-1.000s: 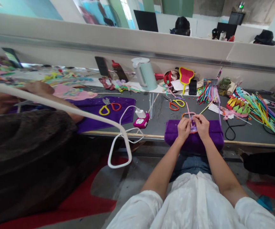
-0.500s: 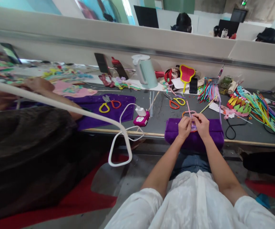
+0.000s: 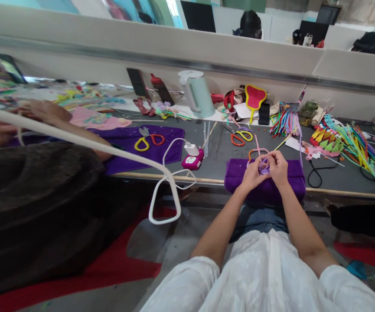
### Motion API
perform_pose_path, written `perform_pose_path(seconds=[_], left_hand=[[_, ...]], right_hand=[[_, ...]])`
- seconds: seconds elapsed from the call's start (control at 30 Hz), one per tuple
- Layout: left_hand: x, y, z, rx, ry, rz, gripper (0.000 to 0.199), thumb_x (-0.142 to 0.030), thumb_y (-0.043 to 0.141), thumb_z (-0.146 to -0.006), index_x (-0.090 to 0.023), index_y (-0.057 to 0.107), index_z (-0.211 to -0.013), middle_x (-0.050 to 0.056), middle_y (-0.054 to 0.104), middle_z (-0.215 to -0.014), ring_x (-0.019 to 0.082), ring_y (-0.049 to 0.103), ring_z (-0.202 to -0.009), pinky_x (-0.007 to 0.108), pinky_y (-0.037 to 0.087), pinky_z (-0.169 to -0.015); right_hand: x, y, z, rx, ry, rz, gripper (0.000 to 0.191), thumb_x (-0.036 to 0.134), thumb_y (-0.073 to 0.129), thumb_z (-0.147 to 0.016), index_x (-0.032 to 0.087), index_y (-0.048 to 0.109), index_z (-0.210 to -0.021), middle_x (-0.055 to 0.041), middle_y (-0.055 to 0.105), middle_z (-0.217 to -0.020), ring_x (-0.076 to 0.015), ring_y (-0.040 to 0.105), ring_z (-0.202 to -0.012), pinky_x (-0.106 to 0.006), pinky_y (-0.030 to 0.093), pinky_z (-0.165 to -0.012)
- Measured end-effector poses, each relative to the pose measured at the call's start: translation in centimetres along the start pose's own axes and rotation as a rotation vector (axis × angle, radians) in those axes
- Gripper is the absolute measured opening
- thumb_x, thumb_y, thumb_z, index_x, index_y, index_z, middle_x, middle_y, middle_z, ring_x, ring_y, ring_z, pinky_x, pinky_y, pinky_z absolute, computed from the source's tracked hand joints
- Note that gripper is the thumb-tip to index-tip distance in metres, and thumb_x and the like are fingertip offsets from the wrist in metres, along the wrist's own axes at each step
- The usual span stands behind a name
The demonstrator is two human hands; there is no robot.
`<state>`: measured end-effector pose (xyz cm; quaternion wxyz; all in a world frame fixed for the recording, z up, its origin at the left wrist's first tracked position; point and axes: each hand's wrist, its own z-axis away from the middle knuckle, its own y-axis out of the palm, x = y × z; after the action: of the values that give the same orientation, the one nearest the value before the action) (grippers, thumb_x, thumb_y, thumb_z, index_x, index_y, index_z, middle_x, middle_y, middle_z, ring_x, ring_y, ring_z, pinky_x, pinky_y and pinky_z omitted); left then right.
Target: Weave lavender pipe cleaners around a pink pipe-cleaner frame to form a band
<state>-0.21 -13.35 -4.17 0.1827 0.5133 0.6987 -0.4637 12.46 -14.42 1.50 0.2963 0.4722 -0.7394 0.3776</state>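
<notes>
Purple pipe cleaners [image 3: 264,166], bent into a small bundle, sit between my fingertips. My left hand [image 3: 252,174] grips the bundle from the left, fingers curled. From the right, my right hand [image 3: 278,167] pinches it, thumb and fingertips together. A pink and an orange pipe cleaner [image 3: 252,151] stick out just beyond my left fingers. Both hands are above a folded purple cloth [image 3: 234,173] at the table's front edge. My fingers partly hide the bundle's shape.
Scissors with orange and yellow handles [image 3: 238,141] lie beyond the cloth, near a purple power socket [image 3: 193,161]. Farther back stands a kettle [image 3: 202,97]. Pipe cleaners [image 3: 286,121] are bunched at right. A white tubular arm [image 3: 109,149] crosses before a co-worker's hands [image 3: 49,113].
My hands have shifted slightly and my left hand has turned, its thumb now lower. More of the purple bundle shows between the fingers. The co-worker's hands have moved a little.
</notes>
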Motion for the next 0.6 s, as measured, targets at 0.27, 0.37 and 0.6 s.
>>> perform_pose_path(seconds=[0.27, 0.37, 0.6], left_hand=[[0.7, 0.3, -0.3, 0.050, -0.051, 0.003, 0.079, -0.031, 0.078, -0.062, -0.026, 0.043, -0.133, 0.002, 0.068, -0.099, 0.023, 0.065, -0.091, 0.032, 0.049, -0.073], [1.0, 0.4, -0.3, 0.056, -0.084, -0.006, 0.079, -0.033, 0.078, -0.063, -0.026, 0.042, -0.133, 0.003, 0.067, -0.107, 0.023, 0.064, -0.097, 0.033, 0.049, -0.080], [0.4, 0.2, -0.1, 0.098, -0.106, 0.023, 0.068, -0.036, 0.077, -0.066, -0.026, 0.045, -0.126, 0.003, 0.068, -0.107, 0.023, 0.064, -0.101, 0.034, 0.049, -0.086]], right_hand=[[0.5, -0.5, 0.1, 0.012, 0.046, -0.013, 0.020, 0.039, 0.047, -0.090, 0.022, 0.057, -0.087, -0.0005, 0.065, -0.071, -0.0154, 0.060, -0.058, -0.027, 0.048, -0.062], [0.8, -0.8, 0.3, 0.004, 0.042, 0.039, 0.021, 0.039, 0.047, -0.090, 0.022, 0.057, -0.087, -0.0008, 0.066, -0.073, -0.0153, 0.060, -0.060, -0.026, 0.048, -0.062], [0.6, -0.4, 0.4, -0.102, 0.055, 0.016, 0.021, 0.040, 0.047, -0.090, 0.021, 0.056, -0.087, -0.0001, 0.068, -0.073, -0.0133, 0.060, -0.055, -0.025, 0.048, -0.060]])
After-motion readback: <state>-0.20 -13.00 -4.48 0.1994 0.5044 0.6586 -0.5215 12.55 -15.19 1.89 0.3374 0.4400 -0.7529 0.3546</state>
